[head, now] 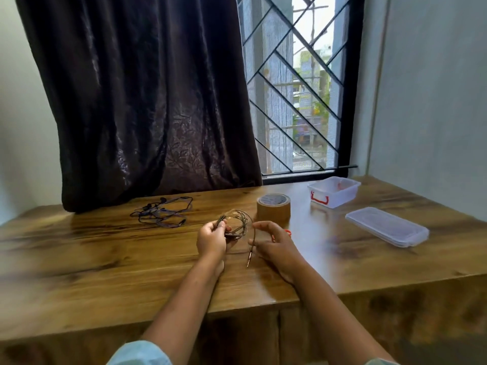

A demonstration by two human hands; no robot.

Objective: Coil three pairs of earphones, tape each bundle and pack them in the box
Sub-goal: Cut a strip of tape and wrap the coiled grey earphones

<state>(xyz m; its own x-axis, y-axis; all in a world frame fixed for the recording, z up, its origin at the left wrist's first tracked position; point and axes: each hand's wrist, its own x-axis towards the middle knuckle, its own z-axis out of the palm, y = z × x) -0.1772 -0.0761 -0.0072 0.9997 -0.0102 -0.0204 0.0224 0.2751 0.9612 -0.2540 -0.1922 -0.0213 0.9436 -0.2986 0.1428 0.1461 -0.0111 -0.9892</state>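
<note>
1. Far left on the wooden surface (pixel 105 248), a tangle of dark, thin earphone cables (pixel 162 212) lies uncoiled, well apart from my hands. I judge it is waiting its turn. I cannot tell how many pairs it holds.
2. My left hand (pixel 212 239) is raised just above the surface, with the forearm reaching in from the lower edge and the knuckles towards me. Its fingers (pixel 220 227) are curled and pinch one side of a loose coil of brownish earphone cable (pixel 238 219), which keeps the loops from springing apart.
3. A tail of that cable drops from the coil between my two hands. It ends in a metal jack plug (pixel 248 258) hanging close to the surface.
4. My right hand (pixel 275 245) is held side-on, palm facing the coil, its fingers loosely curved and spread. The forefinger and thumb sit either side of the tail, but I cannot tell whether they nip it. I judge this hand is there to guide the last length round.
5. A small red item (pixel 287 232) peeks out behind my right hand, too hidden to identify.
6. A roll of brown packing tape (pixel 274 210) lies flat just beyond the coil, near enough for the taping step, which is not yet begun.
7. Further right, by the window, a small clear plastic box with red clips (pixel 340 198) stands open. Its flat clear plastic lid (pixel 387 227) lies apart from it, nearer me, leaving the box ready for packing.
</note>
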